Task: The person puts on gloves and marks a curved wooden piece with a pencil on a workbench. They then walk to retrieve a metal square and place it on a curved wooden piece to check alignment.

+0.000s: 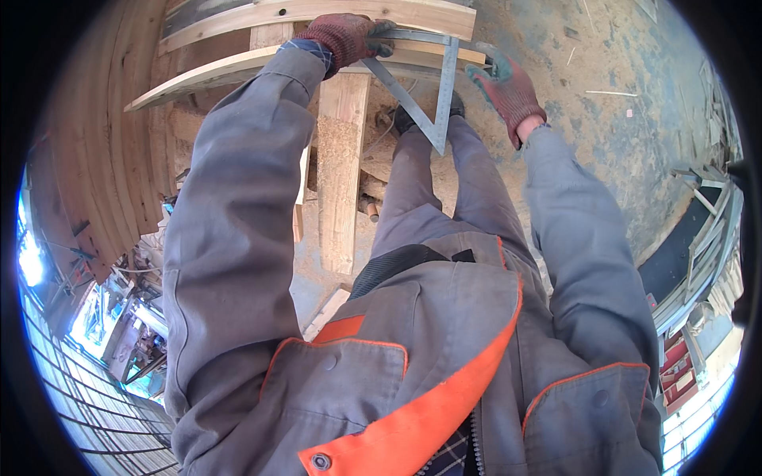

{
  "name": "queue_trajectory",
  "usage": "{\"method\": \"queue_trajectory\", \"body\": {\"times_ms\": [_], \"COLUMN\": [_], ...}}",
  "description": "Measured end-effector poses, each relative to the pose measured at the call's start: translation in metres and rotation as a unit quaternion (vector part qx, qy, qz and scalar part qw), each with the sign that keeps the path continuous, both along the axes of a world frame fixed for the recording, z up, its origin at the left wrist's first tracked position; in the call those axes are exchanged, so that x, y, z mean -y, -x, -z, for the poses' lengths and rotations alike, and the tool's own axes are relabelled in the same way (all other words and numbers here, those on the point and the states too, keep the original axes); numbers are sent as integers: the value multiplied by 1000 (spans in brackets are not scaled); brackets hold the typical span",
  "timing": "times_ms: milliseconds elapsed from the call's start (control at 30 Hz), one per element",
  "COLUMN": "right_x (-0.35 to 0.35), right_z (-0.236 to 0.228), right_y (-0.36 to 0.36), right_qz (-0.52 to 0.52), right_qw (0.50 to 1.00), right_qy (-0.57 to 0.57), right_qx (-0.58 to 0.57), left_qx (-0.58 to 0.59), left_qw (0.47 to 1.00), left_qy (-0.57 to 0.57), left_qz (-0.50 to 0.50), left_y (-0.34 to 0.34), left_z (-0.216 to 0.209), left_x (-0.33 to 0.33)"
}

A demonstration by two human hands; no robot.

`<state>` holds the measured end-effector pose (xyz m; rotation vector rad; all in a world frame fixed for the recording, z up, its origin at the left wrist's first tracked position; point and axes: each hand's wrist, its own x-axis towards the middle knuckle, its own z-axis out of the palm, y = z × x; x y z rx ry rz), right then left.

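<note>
My left hand [343,40], in a red knitted glove with grey fingers, grips the upper left corner of a grey metal triangular square [444,91]. The square lies across a narrow wooden board [238,67] with a curved look, and its point hangs over the near edge toward my legs. My right hand [512,89], gloved the same way, is just beyond the board's right end. Its thumb and fingers are apart, and I see nothing held between them.
A wider plank [397,11] with a dark hole lies behind the board. Under it, a sawdust-covered timber [341,174] runs toward me. Wood panels [119,143] stand at the left. Sawdust covers the floor [587,47], and scrap strips [710,230] are piled at the right.
</note>
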<state>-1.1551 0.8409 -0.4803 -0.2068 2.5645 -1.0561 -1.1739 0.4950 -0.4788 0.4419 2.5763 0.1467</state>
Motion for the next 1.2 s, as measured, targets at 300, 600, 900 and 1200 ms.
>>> {"method": "queue_trajectory", "body": {"times_ms": [300, 600, 900, 1200], "right_x": [2, 37, 41, 12], "right_z": [-32, -45, -48, -85], "right_y": [-51, -44, -37, -36], "right_qz": [91, 110, 66, -34], "right_qw": [975, 969, 986, 999], "right_qy": [189, 218, 118, -16], "right_qx": [-74, -28, -96, -12], "left_qx": [10, -18, 17, 34], "left_qw": [1000, 989, 1000, 999], "left_qy": [-13, -124, -10, -21], "left_qz": [-1, 73, 3, -19], "left_y": [4, 6, 5, 7], "left_z": [-11, -8, -13, -20], "left_x": [-5, 6, -5, -9]}}
